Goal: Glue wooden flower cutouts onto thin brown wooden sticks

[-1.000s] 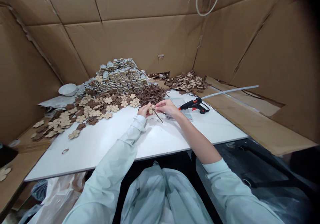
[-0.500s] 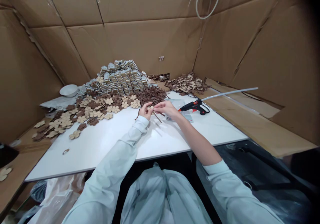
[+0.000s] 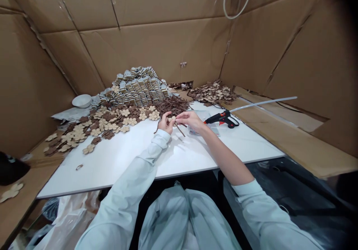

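Observation:
A small beige flower piece (image 3: 172,119) is held up over the white table, between the fingertips of both hands. My left hand (image 3: 165,125) is closed around its left side, thumb and forefinger pinching it. From the right, my right hand (image 3: 192,121) meets it with thumb and fingers pressed together; whatever lies between those fingertips is too small to tell. Thin brown strips (image 3: 181,131) stick out below the hands. Just behind them lies a heap of similar brown strips (image 3: 173,104). A black and orange glue gun (image 3: 222,119) rests right of my right hand, a long translucent glue stick (image 3: 265,101) in its back.
Beige and brown flower pieces (image 3: 104,125) spread over the table's left side. Silver-wrapped small blocks (image 3: 142,88) are stacked behind, near a white bowl (image 3: 82,101). Another pile of flower pieces (image 3: 212,93) lies at back right. Cardboard walls (image 3: 167,41) enclose the white table (image 3: 120,168).
The whole view has shifted slightly, so everything appears a little further right. Both hands stay together at the flower piece, with only slight finger movement.

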